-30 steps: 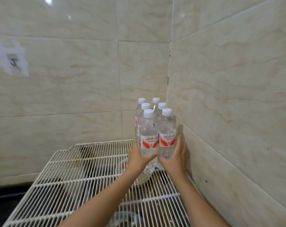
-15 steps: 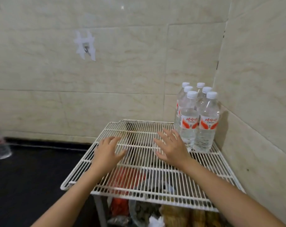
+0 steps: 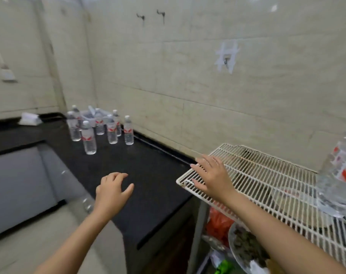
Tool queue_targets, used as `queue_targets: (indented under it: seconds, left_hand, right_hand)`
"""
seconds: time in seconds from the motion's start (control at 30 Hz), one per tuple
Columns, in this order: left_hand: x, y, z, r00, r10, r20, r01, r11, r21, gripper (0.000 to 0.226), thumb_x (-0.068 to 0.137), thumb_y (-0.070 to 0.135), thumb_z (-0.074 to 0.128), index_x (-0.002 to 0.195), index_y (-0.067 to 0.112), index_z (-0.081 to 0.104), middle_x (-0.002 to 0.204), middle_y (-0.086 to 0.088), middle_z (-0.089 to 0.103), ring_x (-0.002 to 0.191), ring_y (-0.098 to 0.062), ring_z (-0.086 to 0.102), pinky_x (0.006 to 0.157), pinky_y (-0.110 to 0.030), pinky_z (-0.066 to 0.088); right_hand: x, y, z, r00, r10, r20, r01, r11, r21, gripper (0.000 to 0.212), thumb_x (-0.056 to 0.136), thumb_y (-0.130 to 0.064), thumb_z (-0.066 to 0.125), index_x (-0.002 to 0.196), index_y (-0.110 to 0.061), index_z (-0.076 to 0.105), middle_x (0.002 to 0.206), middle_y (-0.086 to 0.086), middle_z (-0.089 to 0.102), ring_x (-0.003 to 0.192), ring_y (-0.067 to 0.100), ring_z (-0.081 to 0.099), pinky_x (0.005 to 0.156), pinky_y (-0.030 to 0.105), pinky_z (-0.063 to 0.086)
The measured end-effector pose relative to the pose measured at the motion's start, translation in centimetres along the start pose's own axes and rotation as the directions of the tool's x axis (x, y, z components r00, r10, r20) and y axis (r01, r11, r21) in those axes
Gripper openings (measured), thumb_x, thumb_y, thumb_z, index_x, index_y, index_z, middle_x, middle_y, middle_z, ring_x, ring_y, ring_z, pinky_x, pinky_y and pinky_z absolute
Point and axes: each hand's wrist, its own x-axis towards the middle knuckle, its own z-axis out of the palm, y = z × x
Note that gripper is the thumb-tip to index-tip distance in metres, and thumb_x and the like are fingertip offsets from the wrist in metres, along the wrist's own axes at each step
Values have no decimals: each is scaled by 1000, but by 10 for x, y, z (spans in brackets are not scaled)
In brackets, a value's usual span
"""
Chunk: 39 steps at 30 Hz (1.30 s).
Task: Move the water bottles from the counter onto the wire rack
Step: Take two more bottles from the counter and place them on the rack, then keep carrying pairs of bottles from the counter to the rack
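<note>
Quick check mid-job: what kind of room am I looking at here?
Most likely a home kitchen. A black counter runs along tiled walls beside what looks like a sink. Water bottles stand on the counter, and a wire rack has food stored beneath it.

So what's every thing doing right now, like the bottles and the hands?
Counter bottles: upright, caps on, waiting on the black counter.
Rack bottles: upright on the wire rack, at the right edge of view.
Left hand: empty, fingers curled.
Right hand: empty, fingers spread over the rack's corner.
</note>
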Motion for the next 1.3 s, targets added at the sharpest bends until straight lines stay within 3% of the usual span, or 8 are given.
queue_targets:
  seconds: [0.1,0.27,0.43,0.6,0.97,1.17,1.23,1.3]
  left_hand:
    - [-12,-46,-36,994,-82,-68,86,995,55,41,85,29,58,122,11,55,129,-10,54,123,-31,42,97,-42,36]
    - [-48,-119,-101,986,-130,-102,147,972,185,51,84,40,51,125,10,53,132,-9,53,124,-31,43,96,-42,37]
    - [-100,-206,-169,982,-190,-15,183,920,345,57,68,48,40,93,7,71,96,-12,72,87,-34,67,64,-45,53]
    - [-158,-286,-233,960,-278,19,222,804,551,54,65,51,36,83,17,74,90,-3,75,80,-27,71,56,-38,55]
    - [-204,-386,-246,869,-491,58,378,737,561,58,62,54,34,87,19,73,85,4,74,79,-21,72,56,-36,56]
    - [-142,-434,-241,882,-468,61,349,734,582,59,66,54,35,99,18,69,98,3,71,93,-25,69,69,-42,55]
    - [-106,-450,-243,888,-452,86,344,776,528,62,82,49,34,132,14,44,138,-3,47,131,-29,41,101,-50,36]
    - [-75,-471,-241,899,-432,65,336,779,529,67,88,53,25,144,18,17,154,3,19,143,-21,11,113,-43,14]
  right_hand:
    - [28,-48,13,997,17,-79,-5,989,147,34,73,-35,54,102,-18,59,98,7,72,105,21,50,89,38,35]
    - [60,-151,25,999,-54,-1,53,967,249,35,73,-38,49,100,-21,66,96,3,72,99,22,63,89,36,43]
    - [92,-276,32,981,-142,134,91,940,328,40,70,-42,46,92,-21,73,95,5,73,90,24,70,77,40,53]
    - [109,-399,41,945,-238,222,131,903,408,43,56,-43,62,93,-23,72,97,7,72,89,24,70,74,38,54]
    - [111,-535,90,785,-395,478,161,875,457,66,35,-51,84,95,-27,71,96,7,72,80,22,71,59,28,55]
    - [159,-569,149,773,-512,375,309,820,482,63,44,-51,82,101,-26,68,103,6,71,88,21,70,66,28,56]
    - [182,-579,178,781,-531,328,341,803,489,64,45,-51,81,102,-26,66,101,6,72,87,21,70,65,27,56]
    - [210,-587,207,795,-529,297,335,790,513,66,48,-50,79,106,-26,59,97,5,72,84,22,70,64,27,55]
